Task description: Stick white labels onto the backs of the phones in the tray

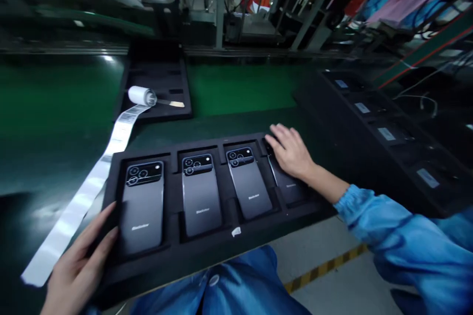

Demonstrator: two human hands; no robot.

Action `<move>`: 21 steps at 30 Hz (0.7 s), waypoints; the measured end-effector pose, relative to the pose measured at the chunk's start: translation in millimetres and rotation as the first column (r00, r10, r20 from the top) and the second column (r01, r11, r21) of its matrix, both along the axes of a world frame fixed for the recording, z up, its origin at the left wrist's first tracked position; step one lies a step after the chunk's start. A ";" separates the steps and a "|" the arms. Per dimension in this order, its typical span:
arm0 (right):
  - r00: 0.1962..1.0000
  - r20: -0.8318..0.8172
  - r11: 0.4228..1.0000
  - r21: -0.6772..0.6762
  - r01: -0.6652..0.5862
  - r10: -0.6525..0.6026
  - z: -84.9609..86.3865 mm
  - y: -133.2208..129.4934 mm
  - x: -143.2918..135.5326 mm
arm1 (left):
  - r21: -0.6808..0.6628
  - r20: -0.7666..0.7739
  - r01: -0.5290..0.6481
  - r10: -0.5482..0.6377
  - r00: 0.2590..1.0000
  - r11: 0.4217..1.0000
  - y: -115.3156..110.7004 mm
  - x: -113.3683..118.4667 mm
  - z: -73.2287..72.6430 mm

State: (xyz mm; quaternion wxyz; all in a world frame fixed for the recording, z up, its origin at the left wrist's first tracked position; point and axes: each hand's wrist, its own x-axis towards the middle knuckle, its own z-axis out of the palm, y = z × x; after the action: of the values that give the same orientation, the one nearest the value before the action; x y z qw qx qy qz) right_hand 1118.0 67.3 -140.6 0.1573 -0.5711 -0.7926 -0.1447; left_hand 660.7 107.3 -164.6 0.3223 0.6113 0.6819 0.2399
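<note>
A black tray (173, 216) lies before me with several dark grey phones in its recesses, backs and camera blocks upward. My left hand (83, 256) grips the left end of the tray, beside the leftmost phone (144, 206). My right hand (291, 152) rests with fingers extended over the upper part of the rightmost phone (291, 189), hiding its camera block. Between them lie a second phone (201, 197) and a third phone (249, 184). A small white tag (236, 231) shows on the tray's near edge.
A roll of white labels (140, 95) sits on another black tray (155, 71) behind, its strip (88, 187) trailing down to the left. Stacked black trays (369, 128) with labelled items stand at right. Beyond the green surface (240, 88) are metal frame posts (220, 5).
</note>
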 end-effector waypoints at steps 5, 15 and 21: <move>0.978 -0.024 0.979 0.011 -0.205 0.205 3.4 14.6 -58.6 | -0.066 0.126 0.000 0.008 0.992 0.998 -1.3 6.4 4.8; 0.956 0.005 0.947 -0.135 -0.291 0.294 -11.2 51.5 -88.5 | -0.020 0.104 0.081 -0.079 0.991 0.996 -2.7 -3.9 -4.4; 0.963 -0.013 0.956 -0.116 -0.269 0.269 -9.9 40.8 -79.2 | 0.199 -0.109 0.342 -0.326 0.939 0.918 2.4 1.6 0.4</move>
State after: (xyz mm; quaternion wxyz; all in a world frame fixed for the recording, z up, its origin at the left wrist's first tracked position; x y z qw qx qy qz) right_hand 1038.8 108.1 -150.5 0.1407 -0.4659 -0.8702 -0.0762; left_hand 662.3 109.7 -164.2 0.2652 0.7583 0.5488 0.2311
